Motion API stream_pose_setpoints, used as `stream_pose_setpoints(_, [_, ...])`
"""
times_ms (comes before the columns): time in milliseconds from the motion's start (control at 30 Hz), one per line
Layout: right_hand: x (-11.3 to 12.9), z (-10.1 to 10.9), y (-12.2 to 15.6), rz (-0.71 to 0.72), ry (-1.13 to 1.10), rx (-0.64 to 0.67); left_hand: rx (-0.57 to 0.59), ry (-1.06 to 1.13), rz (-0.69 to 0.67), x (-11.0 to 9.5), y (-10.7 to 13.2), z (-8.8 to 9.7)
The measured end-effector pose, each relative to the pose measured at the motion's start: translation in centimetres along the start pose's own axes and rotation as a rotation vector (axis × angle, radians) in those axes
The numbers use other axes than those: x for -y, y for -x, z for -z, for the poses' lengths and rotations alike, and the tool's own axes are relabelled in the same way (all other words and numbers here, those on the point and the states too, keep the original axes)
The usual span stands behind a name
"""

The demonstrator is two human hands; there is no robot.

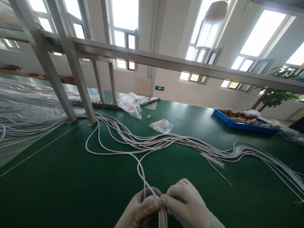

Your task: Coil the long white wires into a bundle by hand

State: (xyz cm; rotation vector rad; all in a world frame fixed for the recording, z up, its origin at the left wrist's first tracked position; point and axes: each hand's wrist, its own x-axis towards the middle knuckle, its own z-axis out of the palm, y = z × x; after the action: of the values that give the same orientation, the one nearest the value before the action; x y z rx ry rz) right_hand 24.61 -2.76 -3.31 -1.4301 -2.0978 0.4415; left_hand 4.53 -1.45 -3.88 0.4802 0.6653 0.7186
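Both hands wear pale gloves and meet at the bottom edge of the view. My left hand (140,209) is closed round a thin bunch of white cables (142,177) that rises from between the hands. My right hand (187,204) pinches the same bunch right beside the left one. From the hands the cables run up over the green table (59,183) and join a long spread of white cables (166,141) lying across it. The exact spot under the fingertips is hidden.
A blue tray (237,124) with brownish parts sits at the far right. Crumpled clear plastic bags (130,103) and a small bag (161,126) lie mid-table. Grey metal frame posts (78,79) stand at the left, with clear plastic sheeting (23,104) beyond. A potted plant (275,93) stands by the windows.
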Motion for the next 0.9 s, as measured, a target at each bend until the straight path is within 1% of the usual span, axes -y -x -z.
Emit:
stream_pose_setpoints(33, [0.0, 0.2, -0.2, -0.032, -0.003, -0.009, 0.003, -0.01, 0.005, 0.0, -0.3, 0.2])
stream_pose_setpoints(67, [-0.1, 0.3, -0.3, -0.055, 0.016, -0.045, 0.013, -0.028, 0.004, 0.0, -0.8, 0.5])
stream_pose_setpoints(100, [-0.1, 0.3, -0.4, -0.05, 0.062, -0.084, 0.026, -0.053, 0.001, 0.1, -1.2, 0.8])
stream_pose_setpoints(133, [-0.1, 0.4, -0.5, -0.012, 0.12, -0.104, 0.036, -0.076, -0.001, 0.1, -1.6, 1.1])
stream_pose_setpoints(167, [-0.2, 0.4, -0.6, 0.045, 0.174, -0.103, 0.045, -0.096, -0.006, 0.2, -1.9, 1.2])
stream_pose_setpoints(200, [-0.3, 0.4, -0.6, 0.131, 0.224, -0.07, 0.047, -0.123, -0.016, 0.2, -2.0, 1.2])
stream_pose_setpoints(233, [-0.3, 0.4, -0.7, 0.235, 0.267, -0.031, 0.037, -0.155, -0.019, 0.1, -1.9, 1.1])
stream_pose_setpoints(300, [-0.4, 0.2, -0.7, 0.42, 0.318, -0.017, 0.0, -0.228, 0.003, -0.2, -1.5, 0.5])
stream_pose_setpoints(333, [-0.5, 0.0, -0.7, 0.466, 0.316, -0.035, -0.016, -0.266, 0.01, -0.4, -1.1, 0.1])
stream_pose_setpoints(367, [-0.5, -0.1, -0.6, 0.458, 0.293, -0.045, -0.029, -0.317, 0.002, -0.5, -0.7, -0.4])
stream_pose_setpoints(400, [-0.4, -0.2, -0.6, 0.37, 0.232, -0.03, -0.038, -0.383, -0.021, -0.7, -0.3, -0.8])
stream_pose_setpoints(433, [-0.4, -0.4, -0.5, 0.207, 0.127, 0.027, -0.045, -0.478, -0.059, -0.8, 0.0, -1.2])
stream_pose_setpoints(500, [-0.2, -0.5, -0.6, -0.186, -0.133, 0.215, -0.096, -0.745, -0.151, -0.8, 0.3, -1.7])
stream_pose_setpoints(533, [-0.1, -0.4, -0.6, -0.362, -0.26, 0.283, -0.127, -0.859, -0.179, -0.7, 0.3, -1.8])
stream_pose_setpoints(567, [-0.1, -0.4, -0.7, -0.483, -0.378, 0.329, -0.144, -0.914, -0.188, -0.7, 0.3, -1.7])
stream_pose_setpoints(600, [-0.1, -0.2, -0.7, -0.538, -0.484, 0.356, -0.148, -0.902, -0.18, -0.7, 0.2, -1.6])
stream_pose_setpoints(633, [-0.2, 0.1, -0.7, -0.534, -0.575, 0.36, -0.142, -0.836, -0.161, -0.7, 0.1, -1.4])
stream_pose_setpoints(667, [-0.4, 0.5, -0.6, -0.491, -0.651, 0.342, -0.129, -0.732, -0.135, -0.7, -0.1, -1.2])
stream_pose_setpoints(733, [-0.9, 1.3, -0.5, -0.327, -0.695, 0.246, -0.116, -0.527, -0.084, -1.0, -0.3, -0.7])
stream_pose_setpoints(800, [-1.4, 2.0, -0.4, -0.121, -0.587, 0.14, -0.116, -0.384, -0.047, -1.2, -0.3, -0.5])
stream_pose_setpoints(833, [-1.6, 2.2, -0.5, -0.02, -0.51, 0.116, -0.1, -0.329, -0.043, -1.3, -0.3, -0.6])
stream_pose_setpoints(900, [-1.8, 2.4, -0.9, 0.146, -0.376, 0.14, -0.06, -0.262, -0.035, -1.5, -0.1, -0.8])
